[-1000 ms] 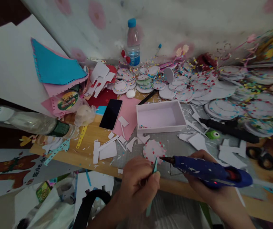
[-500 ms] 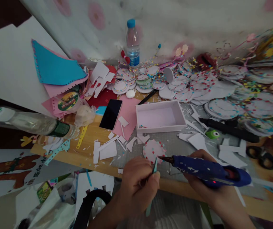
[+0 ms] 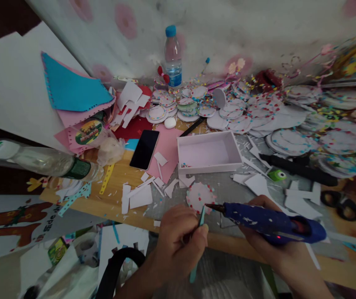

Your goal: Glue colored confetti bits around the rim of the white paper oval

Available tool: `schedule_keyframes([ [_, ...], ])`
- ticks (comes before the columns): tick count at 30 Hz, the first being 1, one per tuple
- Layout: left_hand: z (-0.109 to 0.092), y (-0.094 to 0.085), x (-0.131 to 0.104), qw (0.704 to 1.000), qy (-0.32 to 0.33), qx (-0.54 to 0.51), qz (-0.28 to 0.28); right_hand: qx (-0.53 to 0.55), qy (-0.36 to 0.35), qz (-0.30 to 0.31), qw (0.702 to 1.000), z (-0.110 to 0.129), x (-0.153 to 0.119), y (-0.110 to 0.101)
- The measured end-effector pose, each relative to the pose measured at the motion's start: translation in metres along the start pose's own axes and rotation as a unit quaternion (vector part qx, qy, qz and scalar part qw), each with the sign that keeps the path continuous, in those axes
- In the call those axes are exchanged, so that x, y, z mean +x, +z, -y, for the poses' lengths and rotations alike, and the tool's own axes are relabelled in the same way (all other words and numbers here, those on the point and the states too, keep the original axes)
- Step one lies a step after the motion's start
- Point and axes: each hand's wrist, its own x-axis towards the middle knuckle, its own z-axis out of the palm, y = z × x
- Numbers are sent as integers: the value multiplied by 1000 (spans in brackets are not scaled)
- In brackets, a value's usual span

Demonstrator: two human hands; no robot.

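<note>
Teal tweezers (image 3: 193, 268) are pinched in my left hand (image 3: 182, 236), their tip pointing up and away from me. My right hand (image 3: 271, 245) is wrapped round a blue glue gun (image 3: 268, 220) with a small red light on its side. The gun's dark nozzle points left and meets the tweezers' tip, or nearly so. Just beyond the tips lies a round white disc (image 3: 201, 196) edged with red and pale blue dots, on the grey mat. Whatever is between the tips is too small to make out.
A white open box (image 3: 209, 153) stands behind the disc. Left of it are a phone (image 3: 145, 149) and paper scraps. Stacked decorated discs (image 3: 290, 141) and an upright bottle (image 3: 173, 58) line the back. Scissors (image 3: 341, 205) and a green punch (image 3: 276, 175) lie right.
The glue gun has shifted very slightly left, its nozzle closer to the tweezers' tip. My left hand is nearly unmoved.
</note>
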Motion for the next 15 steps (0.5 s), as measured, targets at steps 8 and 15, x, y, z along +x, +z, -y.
schedule_keyframes([
  [8,1,0,0,1000,8,-4,1,7,13,12,1000,0,0,-2],
  [15,1,0,0,1000,2,0,-1,0,13,20,1000,-1,0,-3],
])
